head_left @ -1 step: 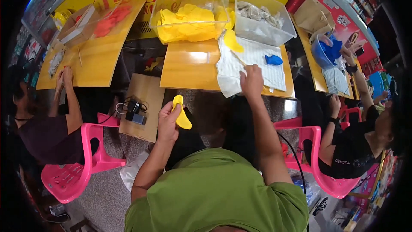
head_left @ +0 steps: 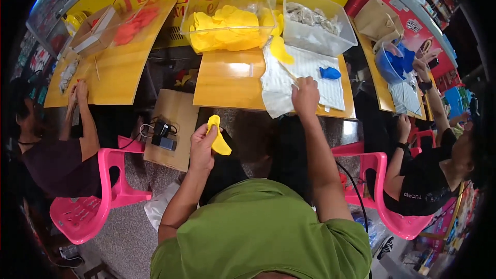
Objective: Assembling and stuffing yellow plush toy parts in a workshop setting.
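Note:
My left hand [head_left: 201, 145] is closed round a yellow fabric piece [head_left: 221, 145], curved like a banana, held above my lap in front of the table. Over the table's near edge, my right hand [head_left: 306, 96] pinches a thin stick [head_left: 290, 74]. The stick's far end points to another yellow fabric piece [head_left: 280, 50], which lies on a white textured cloth [head_left: 325, 94]. Whether the stick touches that piece, I cannot tell. A small blue fish-shaped piece [head_left: 329, 73] rests on the cloth, right of the stick.
Behind the cloth stand a clear bin [head_left: 194, 41] of yellow fabric pieces and a translucent bin [head_left: 320, 45] of greyish-white material. A cardboard sheet [head_left: 175, 161] with a charger and cables lies left of my legs. Co-workers sit at both sides, on pink chairs [head_left: 106, 191].
My right hand has shifted slightly to the right with the stick. The co-worker's hand on the right has moved up a little from the blue tub. My left hand stays put.

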The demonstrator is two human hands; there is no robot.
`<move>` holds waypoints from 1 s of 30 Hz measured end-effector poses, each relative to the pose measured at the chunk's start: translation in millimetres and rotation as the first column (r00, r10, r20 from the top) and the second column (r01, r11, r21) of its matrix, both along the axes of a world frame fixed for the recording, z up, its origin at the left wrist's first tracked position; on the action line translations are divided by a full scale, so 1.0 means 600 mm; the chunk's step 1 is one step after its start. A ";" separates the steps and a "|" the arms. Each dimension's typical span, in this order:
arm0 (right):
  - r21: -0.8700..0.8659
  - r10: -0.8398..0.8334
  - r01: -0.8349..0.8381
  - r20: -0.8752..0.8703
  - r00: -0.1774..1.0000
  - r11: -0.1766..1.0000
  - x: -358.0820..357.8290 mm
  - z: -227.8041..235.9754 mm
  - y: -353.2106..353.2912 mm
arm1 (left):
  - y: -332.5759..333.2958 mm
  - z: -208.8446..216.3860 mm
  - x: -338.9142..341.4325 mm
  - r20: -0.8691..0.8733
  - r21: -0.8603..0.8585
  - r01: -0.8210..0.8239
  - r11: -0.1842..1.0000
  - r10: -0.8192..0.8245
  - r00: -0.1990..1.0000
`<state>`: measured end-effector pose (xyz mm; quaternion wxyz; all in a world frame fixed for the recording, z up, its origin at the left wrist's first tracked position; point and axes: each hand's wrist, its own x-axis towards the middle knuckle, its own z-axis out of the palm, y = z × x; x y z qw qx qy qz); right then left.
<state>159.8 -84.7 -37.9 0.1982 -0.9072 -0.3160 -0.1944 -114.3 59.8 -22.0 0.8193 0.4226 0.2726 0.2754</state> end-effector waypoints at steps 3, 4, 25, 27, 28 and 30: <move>-0.149 -0.092 0.100 0.057 0.994 0.984 0.047 -0.038 -0.001 | 0.006 -0.009 -0.003 -0.067 0.084 0.048 0.995 -0.043 0.997; -0.207 -0.099 0.101 0.021 0.995 0.973 0.057 -0.048 -0.004 | 0.006 -0.010 -0.001 -0.097 0.138 0.060 0.989 -0.047 0.994; 0.747 0.744 -0.049 -0.665 -0.061 0.663 -0.187 0.061 0.017 | -0.027 0.045 0.019 -0.277 0.679 0.324 0.659 -0.179 0.944; 0.795 0.793 -0.010 -0.606 -0.064 0.607 -0.192 0.059 0.015 | -0.025 0.056 0.010 -0.163 0.469 0.323 0.822 -0.278 0.947; 0.837 0.837 0.031 -0.544 -0.063 0.547 -0.195 0.059 0.014 | -0.022 0.059 0.005 -0.024 0.222 0.338 0.915 -0.342 0.940; 0.855 0.857 0.058 -0.512 -0.064 0.515 -0.203 0.060 0.014 | -0.011 0.060 -0.008 -0.023 0.149 0.380 0.913 -0.381 0.924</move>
